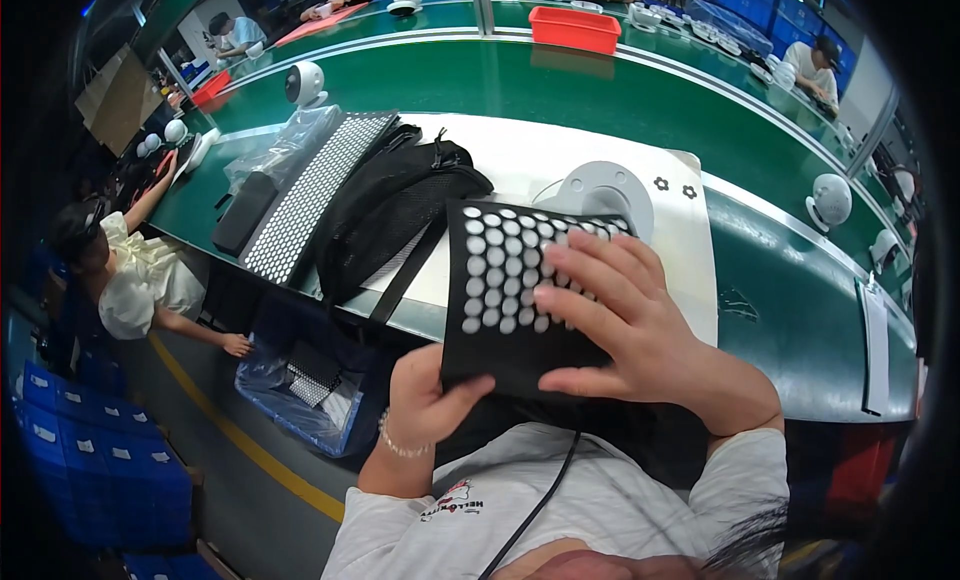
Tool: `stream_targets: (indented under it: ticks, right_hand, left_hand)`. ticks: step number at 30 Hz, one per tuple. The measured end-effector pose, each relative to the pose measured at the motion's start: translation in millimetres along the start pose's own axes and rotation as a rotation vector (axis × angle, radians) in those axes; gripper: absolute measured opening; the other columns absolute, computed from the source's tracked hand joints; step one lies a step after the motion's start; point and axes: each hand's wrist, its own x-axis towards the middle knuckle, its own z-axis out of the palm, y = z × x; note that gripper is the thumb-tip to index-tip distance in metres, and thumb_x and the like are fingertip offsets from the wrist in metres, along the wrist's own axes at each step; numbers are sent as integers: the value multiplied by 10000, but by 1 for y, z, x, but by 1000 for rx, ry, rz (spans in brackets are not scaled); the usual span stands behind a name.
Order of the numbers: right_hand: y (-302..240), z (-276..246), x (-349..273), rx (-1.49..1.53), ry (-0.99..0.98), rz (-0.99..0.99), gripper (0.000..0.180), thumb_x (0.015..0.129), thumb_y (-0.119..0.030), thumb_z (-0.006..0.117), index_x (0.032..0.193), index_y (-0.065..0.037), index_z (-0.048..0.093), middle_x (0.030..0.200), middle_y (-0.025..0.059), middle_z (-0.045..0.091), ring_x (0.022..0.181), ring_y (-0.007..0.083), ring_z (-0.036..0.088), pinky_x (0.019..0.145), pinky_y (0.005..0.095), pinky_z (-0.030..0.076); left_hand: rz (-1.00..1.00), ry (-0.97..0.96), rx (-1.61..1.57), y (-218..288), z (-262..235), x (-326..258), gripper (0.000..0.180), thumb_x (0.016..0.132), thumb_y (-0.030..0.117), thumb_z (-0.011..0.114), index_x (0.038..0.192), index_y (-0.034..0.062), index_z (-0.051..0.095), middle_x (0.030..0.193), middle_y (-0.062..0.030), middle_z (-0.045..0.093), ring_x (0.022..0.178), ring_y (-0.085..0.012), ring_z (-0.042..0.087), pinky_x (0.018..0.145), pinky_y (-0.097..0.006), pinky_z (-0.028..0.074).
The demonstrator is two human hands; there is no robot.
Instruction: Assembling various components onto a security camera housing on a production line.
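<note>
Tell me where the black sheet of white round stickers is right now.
In the head view, the black sheet of white round stickers sits centre, held between the left hand and the right hand, just before the white round device.

A long green surface (600, 100) curves through the room, with a white mat (540, 165) laid on it just beyond the fingers (590, 270). On the mat rests a round white base (605, 192); left of the fingers lie black mesh sheets (395, 215), a perforated white panel (315, 195) and a clear bag (285, 145). Far beyond sits a red bin (575, 28).
</note>
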Motion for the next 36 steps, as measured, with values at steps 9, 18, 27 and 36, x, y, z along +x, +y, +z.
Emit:
stream_targets:
  ticks: [9, 18, 27, 36]
  right_hand:
    - [2, -9, -11, 476, -311, 38, 407, 691, -223, 719, 1043, -104, 552, 975, 25, 576, 847, 220, 543, 748, 345, 388]
    - [24, -1, -6, 614, -408, 249, 265, 720, -141, 671, 973, -99, 602, 806, 76, 606, 700, 250, 575, 602, 333, 435]
    - [45, 10, -20, 331, 16, 86, 149, 738, -138, 634, 861, -64, 593, 901, 57, 612, 822, 199, 598, 693, 308, 464]
    - [51, 7, -18, 386, 44, 31, 198, 667, -82, 701, 822, -111, 581, 995, 12, 610, 965, 216, 559, 692, 326, 407]
  left_hand:
    - [586, 125, 633, 12, 6, -4, 327, 537, 147, 813, 775, 137, 590, 1056, -111, 472, 937, -277, 485, 806, -355, 403]
    - [-5, -289, -2, -17, 17, 21, 408, 686, -28, 685, 1062, 21, 535, 874, -106, 616, 813, -181, 616, 710, -268, 474]
    - [-22, -198, 101, -34, 42, 42, 203, 684, -13, 663, 876, 27, 608, 718, -102, 607, 632, -217, 595, 574, -269, 445]
    - [-38, -201, 163, -34, 51, 51, 167, 660, -14, 647, 813, 28, 593, 676, -100, 577, 562, -241, 563, 509, -288, 421]
